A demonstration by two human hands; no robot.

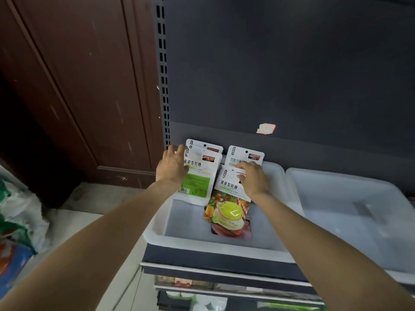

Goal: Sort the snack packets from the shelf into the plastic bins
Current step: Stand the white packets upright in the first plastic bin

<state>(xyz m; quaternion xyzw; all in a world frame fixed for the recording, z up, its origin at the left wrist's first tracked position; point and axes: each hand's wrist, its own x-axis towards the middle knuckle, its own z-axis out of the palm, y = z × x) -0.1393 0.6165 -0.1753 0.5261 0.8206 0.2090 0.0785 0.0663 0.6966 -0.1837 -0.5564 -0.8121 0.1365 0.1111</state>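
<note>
Right now my left hand (171,166) grips the green-backed packet (195,176) upright at the left bin (157,230)'s back; my right hand (254,179) pinches the fruit-print packet (229,212). I judge the leaning packets could topple forward if released carelessly.

The two plastic bins (224,243) (350,221) are a milky, see-through white. The packet on the left (197,178) is white with a lime-green panel, a barcode and a small red-and-black logo. The packet in the middle (229,207) is white on top, with a picture of a yellow-green lid among orange and red fruit below. The shelf back (280,75) is dark grey, carrying a torn red-and-white sticker (266,128). The door (78,86) is reddish brown.
</note>
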